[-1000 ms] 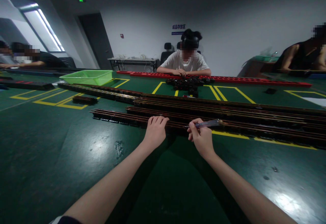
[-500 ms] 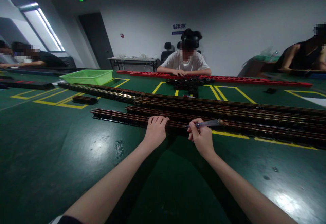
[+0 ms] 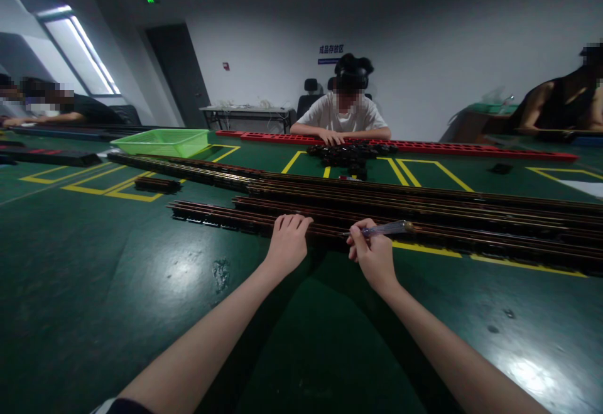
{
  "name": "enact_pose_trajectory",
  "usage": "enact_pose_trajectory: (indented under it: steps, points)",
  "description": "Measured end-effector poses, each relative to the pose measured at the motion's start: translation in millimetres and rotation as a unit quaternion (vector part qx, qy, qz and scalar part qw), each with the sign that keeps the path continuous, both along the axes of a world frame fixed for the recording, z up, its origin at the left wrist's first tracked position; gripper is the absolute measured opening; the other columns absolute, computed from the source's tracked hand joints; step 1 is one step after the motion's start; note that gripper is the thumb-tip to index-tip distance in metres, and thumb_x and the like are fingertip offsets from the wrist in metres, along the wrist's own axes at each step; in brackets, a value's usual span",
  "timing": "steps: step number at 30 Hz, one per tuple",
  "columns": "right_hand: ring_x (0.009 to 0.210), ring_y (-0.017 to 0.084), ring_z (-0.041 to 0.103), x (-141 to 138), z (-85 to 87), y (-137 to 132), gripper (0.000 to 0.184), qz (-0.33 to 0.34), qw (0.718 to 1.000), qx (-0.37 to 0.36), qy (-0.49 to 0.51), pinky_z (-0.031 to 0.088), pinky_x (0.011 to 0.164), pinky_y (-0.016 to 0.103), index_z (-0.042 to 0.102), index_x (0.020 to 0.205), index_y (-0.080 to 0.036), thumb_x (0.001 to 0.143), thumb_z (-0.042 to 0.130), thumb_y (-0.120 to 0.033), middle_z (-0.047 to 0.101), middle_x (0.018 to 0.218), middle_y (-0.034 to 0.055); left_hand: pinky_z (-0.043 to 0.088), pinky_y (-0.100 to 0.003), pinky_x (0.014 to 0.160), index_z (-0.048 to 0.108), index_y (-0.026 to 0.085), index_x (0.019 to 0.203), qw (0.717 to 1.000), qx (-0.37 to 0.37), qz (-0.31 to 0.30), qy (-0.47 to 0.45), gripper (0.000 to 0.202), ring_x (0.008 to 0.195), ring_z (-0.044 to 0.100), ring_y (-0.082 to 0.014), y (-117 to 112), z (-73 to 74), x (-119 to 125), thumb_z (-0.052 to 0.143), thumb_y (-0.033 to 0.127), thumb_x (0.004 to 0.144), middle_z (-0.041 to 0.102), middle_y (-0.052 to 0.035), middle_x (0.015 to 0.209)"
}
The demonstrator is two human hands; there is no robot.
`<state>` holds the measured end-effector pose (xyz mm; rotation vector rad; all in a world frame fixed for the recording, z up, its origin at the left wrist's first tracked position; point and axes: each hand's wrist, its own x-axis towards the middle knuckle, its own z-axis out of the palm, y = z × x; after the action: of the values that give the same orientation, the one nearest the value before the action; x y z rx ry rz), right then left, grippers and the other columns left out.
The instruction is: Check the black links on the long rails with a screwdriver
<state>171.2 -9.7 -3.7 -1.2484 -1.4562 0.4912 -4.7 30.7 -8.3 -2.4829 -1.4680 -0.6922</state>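
My right hand [image 3: 374, 254] is closed around a screwdriver [image 3: 386, 228] with a clear handle, its thin tip pointing left at the nearest dark rail [image 3: 221, 217]. My left hand [image 3: 289, 241] grips that same long, narrow rail a little to the left of the tip, its fingers curled over the top; the thumb is hidden. Copper-coloured lines run along the rail. Just behind both hands, more long dark rails [image 3: 424, 203] lie side by side across the table.
On the green table [image 3: 117, 288] are yellow marking lines, a short dark rail piece [image 3: 157, 184] and a light green basket [image 3: 164, 142]. Across from me a person [image 3: 339, 109] sits behind a heap of small black parts [image 3: 348, 155] and a red slotted strip [image 3: 471, 149].
My hands, the screwdriver and the rails stay in place. The person opposite shifts a hand slightly over the black parts.
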Motion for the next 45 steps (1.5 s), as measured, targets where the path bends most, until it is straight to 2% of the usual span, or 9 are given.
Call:
enact_pose_trajectory:
  steps: [24, 34, 40, 45]
  points:
    - [0.041, 0.012, 0.054, -0.6, 1.5, -1.0, 0.031, 0.004, 1.000, -0.003, 0.001, 0.041, 0.035, 0.022, 0.047, 0.075, -0.019, 0.087, 0.043, -0.048, 0.056, 0.060, 0.0011, 0.035, -0.042, 0.096, 0.056, 0.018, 0.113, 1.000, 0.013, 0.008, 0.014, 0.044, 0.108, 0.050, -0.0224, 1.0, -2.0, 0.7, 0.037, 0.001, 0.077, 0.060, -0.0067, 0.112]
    - [0.040, 0.011, 0.054, -0.1, -1.2, 0.4, 0.030, 0.000, 1.000, -0.009, 0.015, 0.040, 0.036, 0.021, 0.047, 0.077, -0.019, 0.088, 0.042, -0.047, 0.056, 0.060, 0.0000, 0.034, -0.043, 0.098, 0.058, 0.017, 0.107, 0.999, 0.015, 0.037, -0.011, 0.043, 0.108, 0.050, -0.0235, 1.8, -0.9, -1.1, 0.039, -0.002, 0.073, 0.060, -0.0077, 0.110]
    - [0.038, 0.010, 0.053, -0.3, -0.9, 0.5, 0.031, -0.007, 1.000, -0.002, 0.026, 0.040, 0.036, 0.021, 0.047, 0.075, -0.019, 0.087, 0.043, -0.048, 0.055, 0.058, -0.0009, 0.032, -0.042, 0.100, 0.056, 0.018, 0.110, 0.999, -0.005, -0.014, -0.034, 0.045, 0.109, 0.049, -0.0209, 0.9, 0.8, -0.7, 0.035, -0.001, 0.075, 0.059, -0.0064, 0.111]
    - [0.039, 0.011, 0.054, -0.2, -0.2, -0.5, 0.031, -0.008, 0.999, -0.002, 0.036, 0.041, 0.037, 0.021, 0.047, 0.074, -0.019, 0.087, 0.043, -0.047, 0.055, 0.058, -0.0007, 0.028, -0.041, 0.104, 0.053, 0.017, 0.116, 0.997, -0.023, -0.058, -0.046, 0.039, 0.111, 0.047, -0.0191, 0.6, 0.6, -1.7, 0.041, 0.011, 0.080, 0.058, -0.0054, 0.114]
